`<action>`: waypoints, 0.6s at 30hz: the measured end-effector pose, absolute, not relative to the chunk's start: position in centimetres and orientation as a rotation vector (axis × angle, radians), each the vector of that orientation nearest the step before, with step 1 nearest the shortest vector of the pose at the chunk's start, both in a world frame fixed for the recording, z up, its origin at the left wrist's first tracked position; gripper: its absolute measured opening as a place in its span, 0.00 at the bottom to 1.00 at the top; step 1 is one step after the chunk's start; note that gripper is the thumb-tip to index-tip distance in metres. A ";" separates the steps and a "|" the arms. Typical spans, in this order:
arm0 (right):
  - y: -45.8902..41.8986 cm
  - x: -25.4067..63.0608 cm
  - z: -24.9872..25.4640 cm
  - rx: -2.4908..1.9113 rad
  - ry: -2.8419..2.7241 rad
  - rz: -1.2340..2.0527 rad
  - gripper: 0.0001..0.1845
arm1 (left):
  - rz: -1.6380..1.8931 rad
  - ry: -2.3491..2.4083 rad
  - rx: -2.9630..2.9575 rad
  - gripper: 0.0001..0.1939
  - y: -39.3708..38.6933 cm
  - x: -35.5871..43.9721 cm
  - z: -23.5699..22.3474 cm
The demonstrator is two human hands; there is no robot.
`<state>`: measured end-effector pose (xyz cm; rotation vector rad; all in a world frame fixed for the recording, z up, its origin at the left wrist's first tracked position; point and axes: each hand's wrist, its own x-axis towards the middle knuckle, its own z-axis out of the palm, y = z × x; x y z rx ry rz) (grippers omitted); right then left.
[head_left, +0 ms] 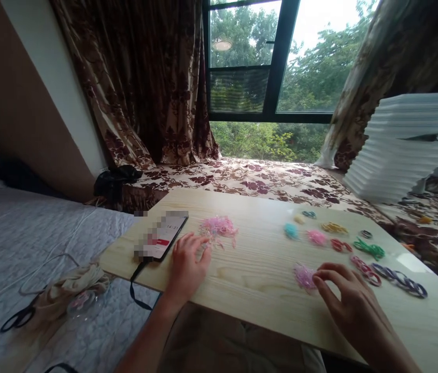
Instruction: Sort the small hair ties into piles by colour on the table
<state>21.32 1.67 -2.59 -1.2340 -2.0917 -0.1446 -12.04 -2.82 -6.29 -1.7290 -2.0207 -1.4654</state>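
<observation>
My left hand lies flat on a light wooden board, fingers spread, its tips at the edge of a loose heap of pink elastic bands. My right hand rests on the board with fingers bent and apart, the fingertips touching a small pale-purple pile of bands. Beyond it lie small sorted piles: teal, pink, yellow, red, green and dark blue. Neither hand grips anything.
A phone with a cable lies on the board's left end. Scissors and a clear bag lie on the grey bedding to the left. A stack of white trays stands on the flowered ledge at the right, below the window.
</observation>
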 end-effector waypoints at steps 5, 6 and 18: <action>1.9 21.1 -3.0 -1.268 -2.084 -0.163 0.22 | -1.462 -2.009 -1.723 0.11 -2.7 -12.1 -6.5; 1.9 20.9 -3.1 -1.269 -2.086 -0.171 0.22 | -1.462 -2.009 -1.723 0.11 -2.7 -12.1 -6.5; -0.2 21.0 -2.1 -1.107 -2.133 -0.331 0.24 | -1.453 -2.015 -1.726 0.10 -2.9 -11.9 -5.8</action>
